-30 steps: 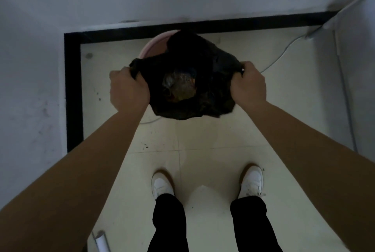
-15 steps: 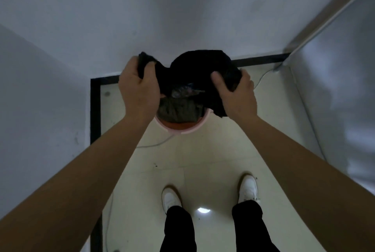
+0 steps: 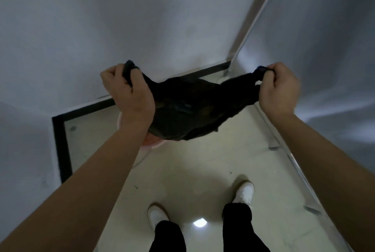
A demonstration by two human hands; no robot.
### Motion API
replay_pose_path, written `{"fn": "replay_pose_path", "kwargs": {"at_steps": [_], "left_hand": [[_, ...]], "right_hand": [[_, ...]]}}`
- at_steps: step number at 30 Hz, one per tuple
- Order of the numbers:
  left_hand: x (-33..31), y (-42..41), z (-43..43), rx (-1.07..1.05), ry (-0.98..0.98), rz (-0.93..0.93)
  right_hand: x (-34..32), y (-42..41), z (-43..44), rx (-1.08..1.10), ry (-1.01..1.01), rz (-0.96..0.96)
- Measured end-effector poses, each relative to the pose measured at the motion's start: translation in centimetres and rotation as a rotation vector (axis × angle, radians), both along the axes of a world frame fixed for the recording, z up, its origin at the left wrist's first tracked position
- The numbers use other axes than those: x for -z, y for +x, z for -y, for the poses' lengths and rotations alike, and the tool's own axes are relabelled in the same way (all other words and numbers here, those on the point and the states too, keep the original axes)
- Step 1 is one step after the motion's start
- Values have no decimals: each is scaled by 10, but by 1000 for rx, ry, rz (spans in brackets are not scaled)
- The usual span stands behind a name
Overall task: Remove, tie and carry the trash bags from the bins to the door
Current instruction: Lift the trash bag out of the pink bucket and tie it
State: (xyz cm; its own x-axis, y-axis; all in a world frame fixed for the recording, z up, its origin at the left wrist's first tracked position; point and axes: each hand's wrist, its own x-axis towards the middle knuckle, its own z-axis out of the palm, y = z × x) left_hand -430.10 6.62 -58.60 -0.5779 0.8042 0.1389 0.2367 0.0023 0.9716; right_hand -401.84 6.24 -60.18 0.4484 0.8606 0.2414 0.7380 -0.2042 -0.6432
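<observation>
A black trash bag (image 3: 188,109) hangs in the air, stretched wide between my two hands. My left hand (image 3: 127,93) is closed on the bag's left top corner. My right hand (image 3: 280,89) is closed on the right top corner, pulled far out to the side. Below the bag stands a pink bin (image 3: 152,143) on the floor; only a strip of its rim and inside shows under the bag and my left forearm. The bag's contents are hidden by the dark plastic.
I stand in a room corner with pale walls and a black skirting strip (image 3: 60,146) at the left and back. A metal frame edge (image 3: 253,20) rises at the right. My white shoes (image 3: 243,192) stand on the cream tiled floor.
My hands have moved apart, stretching the bag's top out sideways. The bag has risen further above the pink bin, and my view has tilted up toward the walls.
</observation>
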Motion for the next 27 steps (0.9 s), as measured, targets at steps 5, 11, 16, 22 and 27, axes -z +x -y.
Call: {"fn": "replay_pose_path", "kwargs": {"at_steps": [5,11,16,22,27], "left_hand": [[18,50,-13,93,-61,28],[95,120,-20,347,-373,121],[217,167,-38,334,-469,67],[356,182,-59,433,-221,-262],[424,174,-65,590,-72,-317]], "right_hand": [[-4,35,3,12,49,-274],[87,82,0,-31,-203,-326],[205,121,-3,10,-329,-282],[322,129,-8,58,-187,-331],[389,129,1,26,61,-297]]}}
